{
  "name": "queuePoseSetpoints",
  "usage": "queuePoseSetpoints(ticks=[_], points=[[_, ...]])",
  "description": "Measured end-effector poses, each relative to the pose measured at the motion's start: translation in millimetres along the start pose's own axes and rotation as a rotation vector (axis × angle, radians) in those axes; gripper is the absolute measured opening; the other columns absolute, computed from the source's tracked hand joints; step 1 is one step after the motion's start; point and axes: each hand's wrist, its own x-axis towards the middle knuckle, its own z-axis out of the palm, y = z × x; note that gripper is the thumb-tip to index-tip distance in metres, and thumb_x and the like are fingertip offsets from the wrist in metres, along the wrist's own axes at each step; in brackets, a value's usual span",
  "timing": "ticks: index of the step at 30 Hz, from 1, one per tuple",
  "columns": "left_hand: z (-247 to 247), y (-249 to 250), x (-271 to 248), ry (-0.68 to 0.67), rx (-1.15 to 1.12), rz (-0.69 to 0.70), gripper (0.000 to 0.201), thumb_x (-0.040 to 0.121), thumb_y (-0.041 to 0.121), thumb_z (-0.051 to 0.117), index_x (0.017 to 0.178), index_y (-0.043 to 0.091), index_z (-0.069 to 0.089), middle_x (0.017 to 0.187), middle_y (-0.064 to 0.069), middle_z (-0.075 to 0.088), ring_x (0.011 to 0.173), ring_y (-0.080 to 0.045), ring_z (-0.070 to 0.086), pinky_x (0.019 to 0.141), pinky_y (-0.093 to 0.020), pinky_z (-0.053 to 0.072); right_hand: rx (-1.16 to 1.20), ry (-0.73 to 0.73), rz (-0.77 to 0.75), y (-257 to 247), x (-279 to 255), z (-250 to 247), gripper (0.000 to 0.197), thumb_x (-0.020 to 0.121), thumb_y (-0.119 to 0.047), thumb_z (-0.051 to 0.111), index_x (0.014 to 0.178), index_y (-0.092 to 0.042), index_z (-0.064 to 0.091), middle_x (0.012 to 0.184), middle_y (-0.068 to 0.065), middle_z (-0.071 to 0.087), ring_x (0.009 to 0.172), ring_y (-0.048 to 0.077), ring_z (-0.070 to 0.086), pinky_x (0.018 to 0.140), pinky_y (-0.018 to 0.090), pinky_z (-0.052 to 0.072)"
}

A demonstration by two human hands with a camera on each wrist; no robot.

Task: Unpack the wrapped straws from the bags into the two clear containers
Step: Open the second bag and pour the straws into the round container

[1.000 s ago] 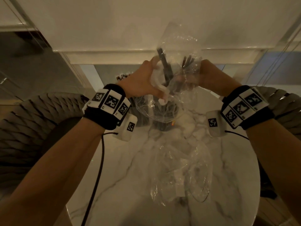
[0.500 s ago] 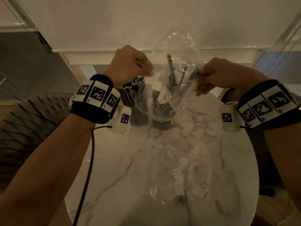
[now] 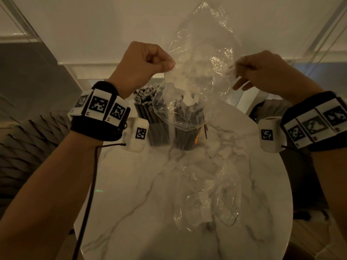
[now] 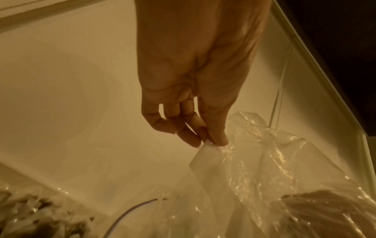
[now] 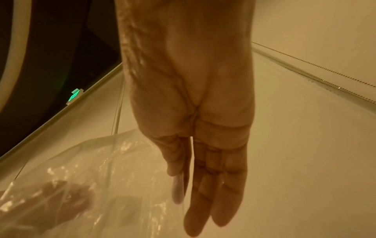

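Clear plastic bag (image 3: 199, 59) held up over the table (image 3: 131, 194) by both hands.

Left hand (image 3: 142, 62) is a raised fist, thumb and fingertips (image 4: 218, 138) pinching the bag's left edge; right hand (image 3: 262, 70) pinches the right edge with thumb and forefinger, its other fingers straight. Bag's lower end hangs at the two containers (image 3: 187, 132) of dark straws (image 3: 148, 109) near the table's far edge. Nearer on the table lies a second bag (image 3: 206, 194), with bare marble either side of it.

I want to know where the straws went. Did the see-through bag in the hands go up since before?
Yes. The held bag has risen against the right-hand container on the table: earlier its bottom hung low over it, now it reaches only the straw tops.
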Motion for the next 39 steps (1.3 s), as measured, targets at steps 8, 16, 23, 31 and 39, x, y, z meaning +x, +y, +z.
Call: queuePoseSetpoints(ticks=[8,16,23,31,39], points=[[-11,8,-3,0.108,-0.022,0.099,0.008,0.09,0.022,0.062,0.091,0.015,0.066,0.085,-0.002,0.068,0.078,-0.009,0.06,0.075,-0.022,0.05,-0.003,0.28,-0.058,-19,-16,-5,0.024,0.092,-0.015,0.044,0.084,-0.012,0.067,0.082,0.004,0.071,0.071,0.017,0.072,0.072,0.028,0.056],[-29,27,-16,0.311,-0.155,0.266,0.011,0.097,0.02,0.043,0.092,0.011,0.049,0.091,-0.009,0.056,0.083,-0.029,0.058,0.076,-0.057,0.052,0.124,0.564,-0.355,-65,-32,-4,0.03,0.087,-0.008,0.035,0.072,-0.026,0.054,0.071,0.003,0.063,0.063,0.015,0.061,0.066,0.035,0.054],[-53,6,-65,0.313,-0.078,0.173,0.011,0.1,0.015,0.038,0.092,0.017,0.046,0.081,0.005,0.053,0.061,0.002,0.055,0.049,-0.015,0.05,0.283,0.299,-0.273,-86,-54,45,0.028,0.084,-0.013,0.043,0.069,0.004,0.058,0.064,0.015,0.063,0.056,0.023,0.061,0.062,0.042,0.055],[-45,-131,-181,-0.002,-0.035,-0.423,0.015,0.098,0.018,0.046,0.086,0.016,0.055,0.089,-0.012,0.061,0.066,-0.013,0.058,0.049,-0.021,0.056,-0.075,-0.433,0.036,-34,-97,182,0.027,0.091,-0.018,0.049,0.08,0.004,0.062,0.078,0.018,0.068,0.069,0.029,0.067,0.07,0.04,0.057],[5,-218,-218,-0.053,-0.051,-0.851,0.023,0.098,0.029,0.046,0.11,0.011,0.055,0.115,-0.012,0.059,0.087,-0.019,0.061,0.065,-0.025,0.053,-0.118,-0.653,0.367,26,-86,163,0.024,0.091,-0.024,0.055,0.075,-0.01,0.068,0.075,0.008,0.073,0.069,0.021,0.071,0.064,0.025,0.054]])
